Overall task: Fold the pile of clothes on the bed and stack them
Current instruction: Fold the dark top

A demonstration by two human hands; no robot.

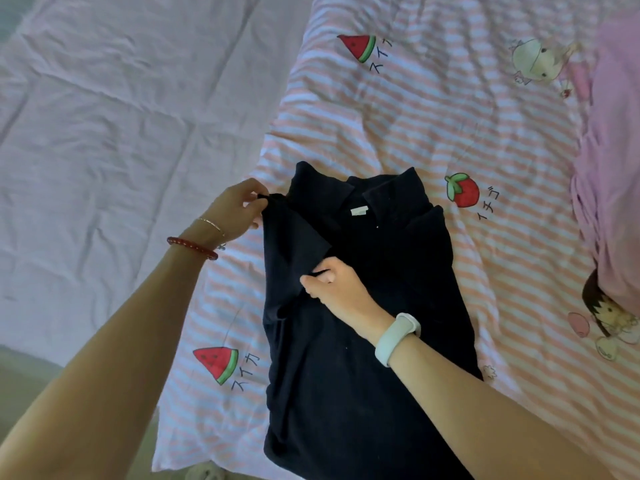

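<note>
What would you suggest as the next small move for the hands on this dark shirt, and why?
Probably lay the sleeve flat across the dark shirt: the left hand pinches its shoulder corner, the right hand pinches its folded-in edge, and the sleeve flap looks raised, not pressed down.

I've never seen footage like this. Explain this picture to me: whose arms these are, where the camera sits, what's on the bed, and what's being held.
There is no machine here: a person folds laundry with bare hands. The one picture comes from a camera worn on their head, looking forward and down, so the arms reach in from the bottom edge. A dark collared shirt lies on a pink striped blanket printed with fruit, which lies over a pale sheet. The left hand, with bracelets on the wrist, pinches the shirt's left shoulder edge. The right hand, with a white wristband, pinches a fold of the fabric near the middle. Pink cloth lies at the right edge.
</note>
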